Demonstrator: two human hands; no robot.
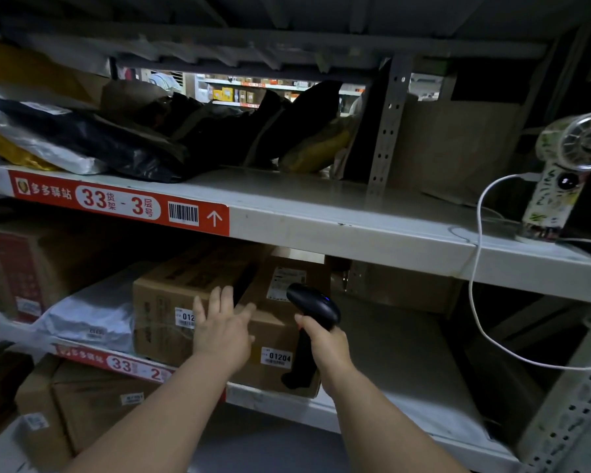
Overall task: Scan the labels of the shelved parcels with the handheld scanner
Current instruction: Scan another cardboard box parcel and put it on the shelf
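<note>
Our right hand [325, 346] is wrapped tight around the grip of the black handheld scanner [313, 310], fingers curled fully about the handle, the forearm reaching up and forward from the lower right. The scanner stands nearly upright in the fist, its rounded head tipped forward and to the left, a small blue light showing on its top. Its head sits just in front of a pale shipping label [285, 282] on the upper face of the smaller cardboard box [280, 332], which rests on the lower shelf [400, 356].

Our left hand [223, 329] holds nothing: it is spread flat, fingers apart and pointing away from us, the palm lying against the front of two boxes where they meet. Its fingertips reach the dark gap between the smaller box and the larger cardboard box [164, 302] on its left. That larger box carries a white sticker [184, 317] partly covered by our hand, with "01" readable. The smaller box has a white sticker [276, 356] reading "01204" low on its front, just left of the scanner's handle.

Left of the boxes lies a grey plastic mailer [93, 312]. The shelf edge above bears a red strip [116, 203] marked "33" and "3" with a barcode.
</note>
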